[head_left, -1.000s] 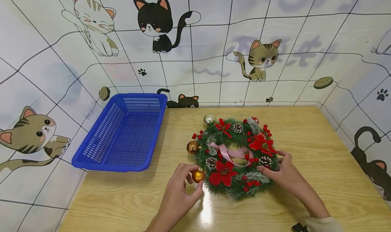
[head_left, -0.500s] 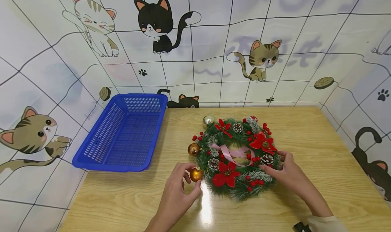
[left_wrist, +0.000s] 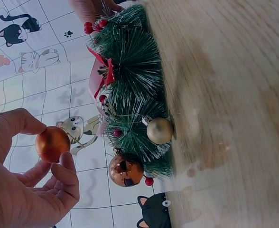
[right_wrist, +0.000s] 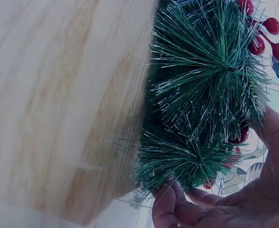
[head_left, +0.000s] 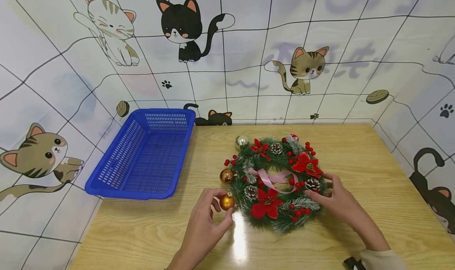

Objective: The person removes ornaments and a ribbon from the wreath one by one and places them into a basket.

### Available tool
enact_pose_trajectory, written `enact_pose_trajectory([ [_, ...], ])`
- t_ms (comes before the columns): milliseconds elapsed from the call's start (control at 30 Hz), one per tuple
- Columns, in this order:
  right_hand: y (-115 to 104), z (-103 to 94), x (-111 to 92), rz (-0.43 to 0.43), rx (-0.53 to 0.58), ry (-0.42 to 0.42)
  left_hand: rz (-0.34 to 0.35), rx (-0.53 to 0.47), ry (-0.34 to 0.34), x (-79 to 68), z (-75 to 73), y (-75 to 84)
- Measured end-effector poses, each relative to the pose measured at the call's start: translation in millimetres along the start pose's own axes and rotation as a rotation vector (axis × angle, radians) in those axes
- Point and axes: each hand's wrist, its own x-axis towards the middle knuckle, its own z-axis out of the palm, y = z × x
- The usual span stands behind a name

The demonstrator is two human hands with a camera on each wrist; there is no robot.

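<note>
A green pine wreath [head_left: 281,222] with red poinsettias, pinecones [head_left: 251,192], berries and a pink ribbon [head_left: 271,178] lies on the table in the head view. My left hand [head_left: 205,225] pinches a matte gold-orange Christmas ball [left_wrist: 52,144] between thumb and fingers, just left of the wreath; the ball hangs above the table. On the far side, my right hand [head_left: 337,201] grips the wreath's right edge, thumb on top; in the right wrist view its fingers curl under the needles. A shiny brown ball [head_left: 226,176] and a pale gold ball [head_left: 242,141] sit along the wreath's left edge.
To the left stands a blue plastic basket [head_left: 156,155] with nothing seen inside. Behind and at both sides rise walls of cat-printed cloth [head_left: 245,49]. A small black object [head_left: 353,263] shows by the right sleeve [head_left: 382,259].
The wreath has turned slightly counterclockwise under my right hand, its left-edge balls shifting toward me. My left hand has drawn a little left and away from the wreath, still pinching the gold-orange ball.
</note>
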Motion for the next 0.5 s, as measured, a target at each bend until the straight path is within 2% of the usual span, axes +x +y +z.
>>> enact_pose_trajectory([
  [500,3.4,-5.6,2.5,-0.011,-0.001,-0.026,-0.001,0.012,0.02,2.1,-4.2,-2.0],
])
